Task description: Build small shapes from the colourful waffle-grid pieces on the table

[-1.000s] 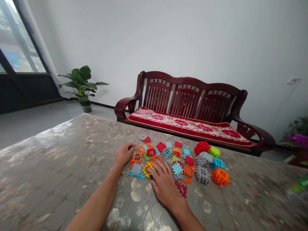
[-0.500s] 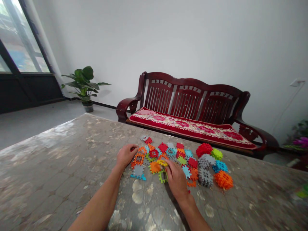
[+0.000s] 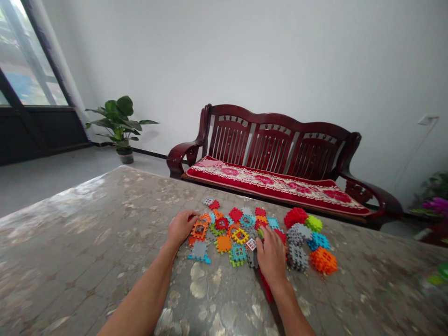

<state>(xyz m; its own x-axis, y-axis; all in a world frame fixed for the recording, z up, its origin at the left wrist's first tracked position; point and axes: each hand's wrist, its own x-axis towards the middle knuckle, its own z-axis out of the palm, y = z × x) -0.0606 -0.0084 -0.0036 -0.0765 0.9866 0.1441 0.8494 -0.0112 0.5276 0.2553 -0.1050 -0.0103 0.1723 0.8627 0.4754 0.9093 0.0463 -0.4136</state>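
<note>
My left hand (image 3: pixel 181 227) rests at the left edge of a spread of toothed plastic tiles, fingers loosely bent and apart, touching or beside an orange frame tile (image 3: pixel 199 229). My right hand (image 3: pixel 272 254) reaches over the right part of the spread. Its thumb and forefinger meet around a green tile (image 3: pixel 261 232), mostly hidden by the fingers. Left of it lie a small white window-like piece (image 3: pixel 251 244), a yellow frame tile (image 3: pixel 240 236), a solid orange tile (image 3: pixel 223 243) and a teal frame tile (image 3: pixel 238 253) over a green one. Red tiles (image 3: pixel 266 287) show partly under my right wrist.
Stacks sorted by colour stand on the right: red (image 3: pixel 295 216), lime (image 3: pixel 314 223), grey (image 3: pixel 298 258), blue (image 3: pixel 318 241) and orange (image 3: pixel 324 260). A patterned cover lies on the table (image 3: pixel 105 242). Beyond are a wooden bench (image 3: pixel 269 140) and a potted plant (image 3: pixel 121 119).
My right hand has let go of the yellow tile, which now lies flat, and moved right to the green tile. A teal frame now covers the lower green one. My left hand stays put.
</note>
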